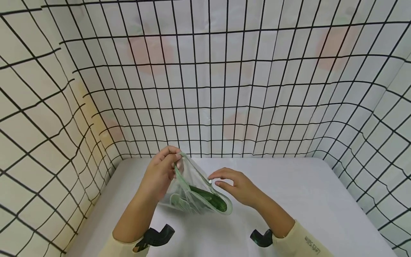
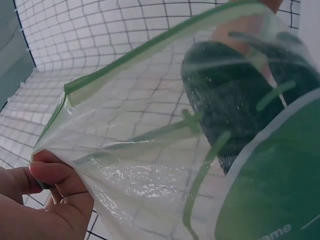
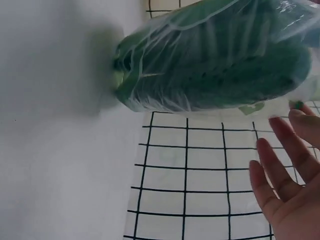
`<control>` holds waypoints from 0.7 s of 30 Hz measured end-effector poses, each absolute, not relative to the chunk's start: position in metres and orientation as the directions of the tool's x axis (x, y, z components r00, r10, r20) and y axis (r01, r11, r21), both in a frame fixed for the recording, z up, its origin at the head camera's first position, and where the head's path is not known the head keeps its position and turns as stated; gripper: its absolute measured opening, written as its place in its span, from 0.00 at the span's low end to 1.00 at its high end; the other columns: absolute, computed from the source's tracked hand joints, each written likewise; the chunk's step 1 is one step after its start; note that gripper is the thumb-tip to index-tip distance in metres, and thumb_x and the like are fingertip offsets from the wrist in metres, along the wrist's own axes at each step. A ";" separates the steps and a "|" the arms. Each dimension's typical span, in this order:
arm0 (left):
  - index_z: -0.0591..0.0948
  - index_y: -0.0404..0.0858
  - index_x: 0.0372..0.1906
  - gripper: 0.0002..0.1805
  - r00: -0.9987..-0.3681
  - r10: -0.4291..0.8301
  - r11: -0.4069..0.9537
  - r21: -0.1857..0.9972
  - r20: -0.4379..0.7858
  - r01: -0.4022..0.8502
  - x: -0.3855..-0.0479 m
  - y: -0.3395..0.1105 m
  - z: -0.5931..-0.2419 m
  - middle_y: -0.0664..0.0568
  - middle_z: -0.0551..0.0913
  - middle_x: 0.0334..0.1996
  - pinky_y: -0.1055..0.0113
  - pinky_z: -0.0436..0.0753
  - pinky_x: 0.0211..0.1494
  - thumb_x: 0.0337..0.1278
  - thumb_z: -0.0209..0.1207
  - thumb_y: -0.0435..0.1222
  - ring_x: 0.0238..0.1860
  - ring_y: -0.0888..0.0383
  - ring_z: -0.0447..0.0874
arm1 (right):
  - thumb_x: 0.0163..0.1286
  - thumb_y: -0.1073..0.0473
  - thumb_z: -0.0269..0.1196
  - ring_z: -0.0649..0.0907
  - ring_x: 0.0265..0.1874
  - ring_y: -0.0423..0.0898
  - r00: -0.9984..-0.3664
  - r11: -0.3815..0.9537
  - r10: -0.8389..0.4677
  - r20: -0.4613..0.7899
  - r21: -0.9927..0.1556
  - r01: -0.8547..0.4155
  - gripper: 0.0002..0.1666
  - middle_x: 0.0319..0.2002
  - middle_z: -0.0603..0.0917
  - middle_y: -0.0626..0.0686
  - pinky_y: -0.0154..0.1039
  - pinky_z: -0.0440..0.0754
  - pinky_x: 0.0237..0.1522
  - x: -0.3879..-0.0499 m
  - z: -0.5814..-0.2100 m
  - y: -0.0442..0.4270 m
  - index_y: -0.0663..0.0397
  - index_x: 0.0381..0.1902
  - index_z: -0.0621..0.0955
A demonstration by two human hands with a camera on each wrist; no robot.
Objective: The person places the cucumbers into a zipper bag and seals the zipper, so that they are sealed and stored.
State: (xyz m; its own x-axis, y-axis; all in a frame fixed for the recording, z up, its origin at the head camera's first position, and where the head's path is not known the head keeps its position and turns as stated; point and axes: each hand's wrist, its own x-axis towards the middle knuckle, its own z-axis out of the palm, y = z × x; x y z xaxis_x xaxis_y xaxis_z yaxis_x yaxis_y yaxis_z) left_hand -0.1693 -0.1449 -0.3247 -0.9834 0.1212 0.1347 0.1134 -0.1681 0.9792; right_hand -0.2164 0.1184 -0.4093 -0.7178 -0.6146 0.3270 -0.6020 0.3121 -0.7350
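Observation:
A clear zip bag with green edging (image 1: 183, 180) stands tilted over the table, its mouth spread apart. Dark green cucumbers (image 1: 210, 198) lie inside; the right wrist view shows their bumpy skin through the film (image 3: 235, 75). My left hand (image 1: 162, 169) pinches the upper corner of the bag's mouth between thumb and fingers, as the left wrist view also shows at the hand (image 2: 55, 195). At the bag's far rim, my right hand (image 1: 239, 185) pinches the edge with thumb and index finger, while its other fingers (image 3: 272, 182) extend loosely. Printed green panels partly hide the cucumbers.
A white table (image 1: 289, 207) lies under the hands. White walls with a black grid pattern (image 1: 224, 89) enclose it at the back and both sides. Black wrist mounts (image 1: 158, 235) sit on both forearms, near the cream sleeves.

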 end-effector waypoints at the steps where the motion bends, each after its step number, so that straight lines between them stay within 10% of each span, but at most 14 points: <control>1: 0.73 0.41 0.40 0.06 -0.981 0.133 -0.169 0.979 0.138 0.115 -0.168 -0.145 -0.323 0.58 0.74 0.23 0.75 0.68 0.26 0.75 0.46 0.33 0.25 0.63 0.69 | 0.74 0.54 0.63 0.81 0.59 0.39 -0.711 0.310 -0.611 0.348 -0.722 -0.619 0.14 0.55 0.84 0.36 0.42 0.82 0.63 -0.215 -0.407 0.119 0.33 0.55 0.84; 21: 0.79 0.40 0.41 0.08 -0.965 0.177 0.007 0.980 0.194 0.198 -0.164 -0.176 -0.271 0.59 0.76 0.25 0.70 0.74 0.33 0.75 0.49 0.32 0.28 0.62 0.71 | 0.75 0.70 0.57 0.85 0.40 0.39 -0.686 0.173 -0.412 0.599 -0.688 -0.705 0.09 0.40 0.84 0.50 0.31 0.87 0.46 -0.182 -0.327 0.145 0.53 0.46 0.79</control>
